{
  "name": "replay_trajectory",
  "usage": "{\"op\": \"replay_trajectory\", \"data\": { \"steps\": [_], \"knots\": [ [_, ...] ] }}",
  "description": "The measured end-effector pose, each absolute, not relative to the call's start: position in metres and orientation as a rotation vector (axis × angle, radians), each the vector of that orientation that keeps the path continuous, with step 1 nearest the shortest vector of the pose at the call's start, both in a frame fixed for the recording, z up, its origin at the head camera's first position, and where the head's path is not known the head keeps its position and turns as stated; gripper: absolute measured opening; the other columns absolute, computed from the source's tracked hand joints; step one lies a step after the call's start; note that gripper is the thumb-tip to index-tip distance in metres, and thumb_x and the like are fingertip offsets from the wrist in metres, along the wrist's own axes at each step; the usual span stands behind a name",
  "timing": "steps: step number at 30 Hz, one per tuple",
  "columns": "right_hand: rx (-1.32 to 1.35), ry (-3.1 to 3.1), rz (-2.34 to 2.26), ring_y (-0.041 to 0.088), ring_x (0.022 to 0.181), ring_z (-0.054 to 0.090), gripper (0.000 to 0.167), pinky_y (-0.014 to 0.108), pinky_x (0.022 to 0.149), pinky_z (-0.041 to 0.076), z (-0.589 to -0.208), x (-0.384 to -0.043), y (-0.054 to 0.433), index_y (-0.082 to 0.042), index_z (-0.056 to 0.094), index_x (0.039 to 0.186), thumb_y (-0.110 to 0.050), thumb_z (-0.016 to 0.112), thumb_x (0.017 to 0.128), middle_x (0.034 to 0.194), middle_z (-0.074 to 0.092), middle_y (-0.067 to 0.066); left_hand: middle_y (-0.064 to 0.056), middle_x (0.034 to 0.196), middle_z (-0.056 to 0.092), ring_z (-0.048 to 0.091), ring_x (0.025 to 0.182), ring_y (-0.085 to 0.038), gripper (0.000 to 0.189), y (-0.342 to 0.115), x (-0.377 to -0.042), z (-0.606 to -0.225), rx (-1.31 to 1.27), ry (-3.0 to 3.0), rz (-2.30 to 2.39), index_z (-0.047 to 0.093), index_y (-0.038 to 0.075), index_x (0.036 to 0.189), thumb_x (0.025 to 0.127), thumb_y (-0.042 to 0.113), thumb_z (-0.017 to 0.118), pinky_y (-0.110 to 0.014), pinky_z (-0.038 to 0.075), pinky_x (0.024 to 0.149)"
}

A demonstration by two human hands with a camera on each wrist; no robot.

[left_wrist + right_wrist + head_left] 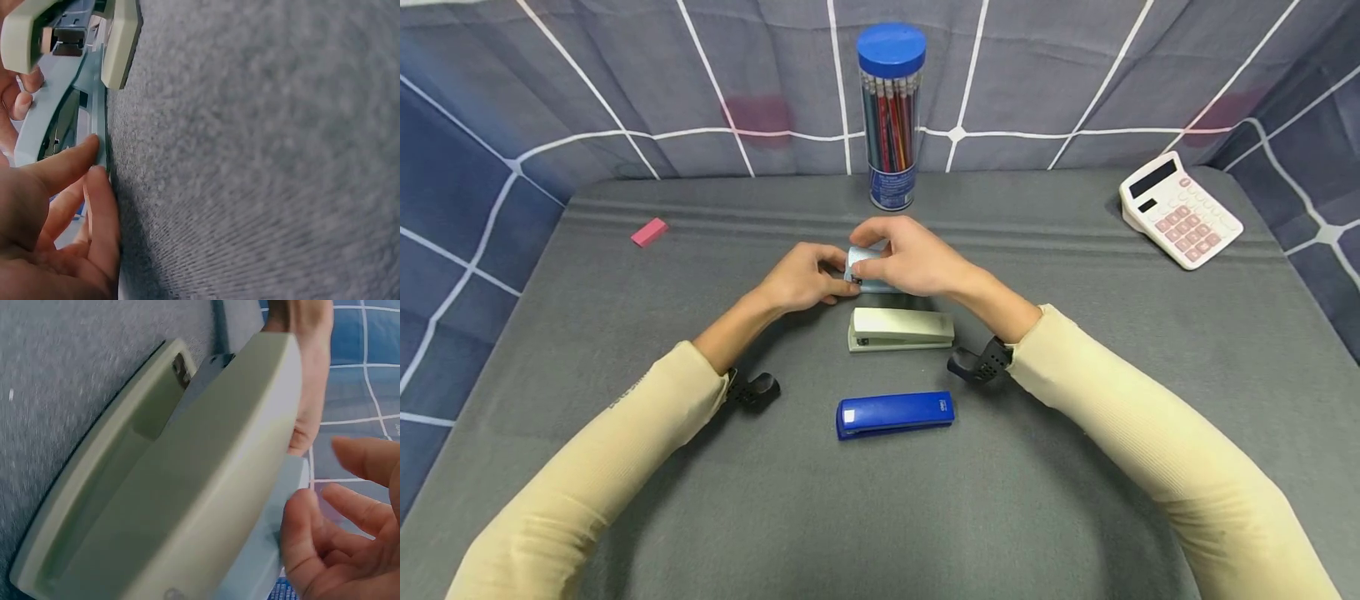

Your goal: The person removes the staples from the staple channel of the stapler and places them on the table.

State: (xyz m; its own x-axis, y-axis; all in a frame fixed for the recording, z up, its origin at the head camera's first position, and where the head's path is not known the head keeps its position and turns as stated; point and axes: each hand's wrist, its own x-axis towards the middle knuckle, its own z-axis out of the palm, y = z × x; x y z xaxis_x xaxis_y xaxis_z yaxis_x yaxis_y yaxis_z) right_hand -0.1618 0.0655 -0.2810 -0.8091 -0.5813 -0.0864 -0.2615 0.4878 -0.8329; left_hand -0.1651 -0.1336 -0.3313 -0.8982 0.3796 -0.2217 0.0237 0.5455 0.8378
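Between my left hand (802, 277), pinching its front end, and my right hand (921, 257), loosely half-open against it, sits the light-blue stapler (44, 111). Nearside of that grip, green stapler (901, 323) and blue stapler (895, 412) already line up; squaring this one seems left.

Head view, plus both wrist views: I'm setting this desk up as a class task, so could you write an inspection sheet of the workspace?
Surface: gray cloth, creased toward the back.
Job's things: three staplers in a row; blue stapler nearest the person, pale green stapler in the middle, light-blue stapler farthest.
Clutter: pink block at left, calculator at right, pencil container with blue lid at back.
Hands: left hand pinches the light-blue stapler's base at its left end; right hand is over it, fingers relaxed, contact unclear.
Cables: nothing seen.
Surroundings: checked fabric with white lines.
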Motion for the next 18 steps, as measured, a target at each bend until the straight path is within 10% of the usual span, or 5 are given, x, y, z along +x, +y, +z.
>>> {"op": "replay_trajectory", "data": {
  "steps": [18],
  "knots": [
    [-0.812,2.580,-0.975,0.022,0.103,0.060,0.037,0.036,0.092,0.049,-0.289,-0.174,0.058,-0.004,0.067,0.122,-0.004,0.076,0.086,0.113,0.067,0.010,-0.019,0.104,0.064,0.064,0.075,-0.019,0.031,-0.133,-0.165,-0.331,0.336,2.409,1.323,0.067,-0.007,0.112,0.085,0.003,0.078,-0.026,0.060,0.062]
  ]
}}
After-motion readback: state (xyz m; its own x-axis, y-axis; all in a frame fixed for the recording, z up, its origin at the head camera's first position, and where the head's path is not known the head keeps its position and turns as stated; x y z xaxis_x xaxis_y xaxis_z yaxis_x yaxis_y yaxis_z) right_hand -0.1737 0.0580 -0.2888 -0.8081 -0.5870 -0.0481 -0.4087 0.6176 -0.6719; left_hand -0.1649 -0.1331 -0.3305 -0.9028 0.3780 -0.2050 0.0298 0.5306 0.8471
